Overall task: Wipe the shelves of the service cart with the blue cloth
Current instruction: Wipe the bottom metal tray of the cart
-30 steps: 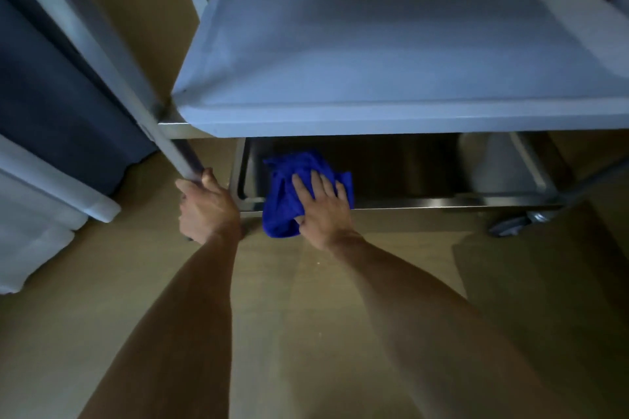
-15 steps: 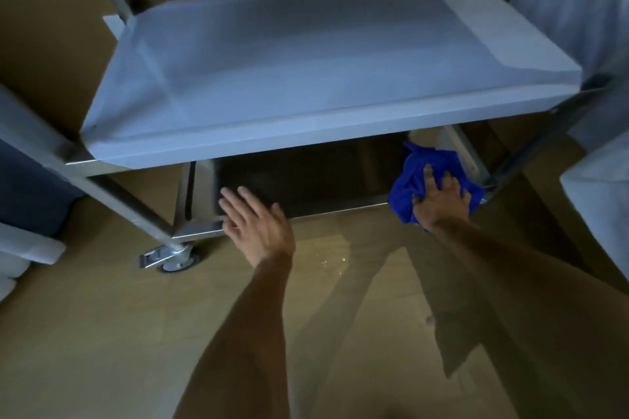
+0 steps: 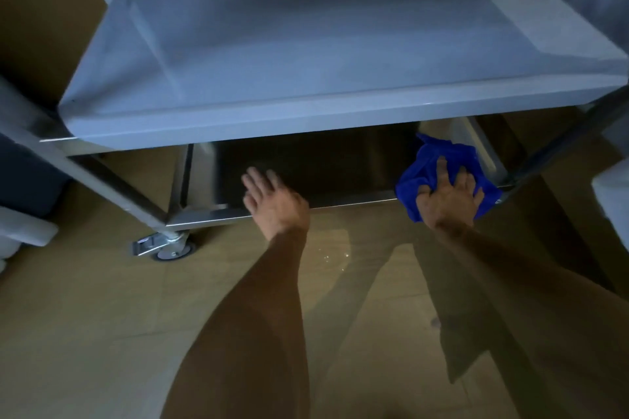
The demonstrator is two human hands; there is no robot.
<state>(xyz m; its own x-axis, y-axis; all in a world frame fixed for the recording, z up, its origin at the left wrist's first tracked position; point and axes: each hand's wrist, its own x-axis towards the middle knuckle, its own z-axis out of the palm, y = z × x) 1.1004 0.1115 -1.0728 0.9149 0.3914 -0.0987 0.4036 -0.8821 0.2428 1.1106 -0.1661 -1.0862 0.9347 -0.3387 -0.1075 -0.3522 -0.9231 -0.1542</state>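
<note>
The steel service cart fills the upper half of the view. Its middle shelf (image 3: 306,54) is covered in pale film. Below it lies the dark bottom shelf (image 3: 326,167), mostly shadowed. The blue cloth (image 3: 439,160) is bunched at the bottom shelf's right front corner. My right hand (image 3: 449,197) lies on the cloth with fingers spread, pressing it down. My left hand (image 3: 272,197) is open with straight fingers at the front lip of the bottom shelf, left of centre; contact with the lip is unclear.
A caster wheel with a brake tab (image 3: 166,245) sits under the cart's front left corner. A slanted cart leg (image 3: 112,180) runs up to the left. White furniture (image 3: 23,231) stands at the left edge, more at the right (image 3: 612,201). Tan floor (image 3: 102,333) lies in front.
My right hand slid the cloth from the shelf's left end to its right corner. My left hand let go of the cart leg and moved right to the shelf's front lip.
</note>
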